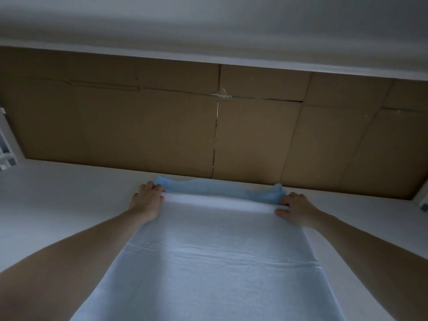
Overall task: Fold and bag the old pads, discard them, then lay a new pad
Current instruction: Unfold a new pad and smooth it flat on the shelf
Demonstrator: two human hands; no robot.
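A white absorbent pad (pixel 215 258) with a blue plastic backing lies stretched out on the white surface (pixel 58 205), running from the bottom of the view toward the cardboard. Its far end is turned over, so the blue underside (pixel 220 189) shows as a band. My left hand (pixel 148 198) grips the pad's far left corner, fingers curled over the fold. My right hand (pixel 294 206) grips the far right corner the same way, thumb on the white face. Both arms reach forward along the pad's sides.
A flattened brown cardboard panel (pixel 139 126) with taped seams stands just past the pad's far edge. Above it runs a white ledge and wall (pixel 208 31). A white slatted frame (pixel 5 140) shows at the left edge, and a small fitting (pixel 423 205) at the right.
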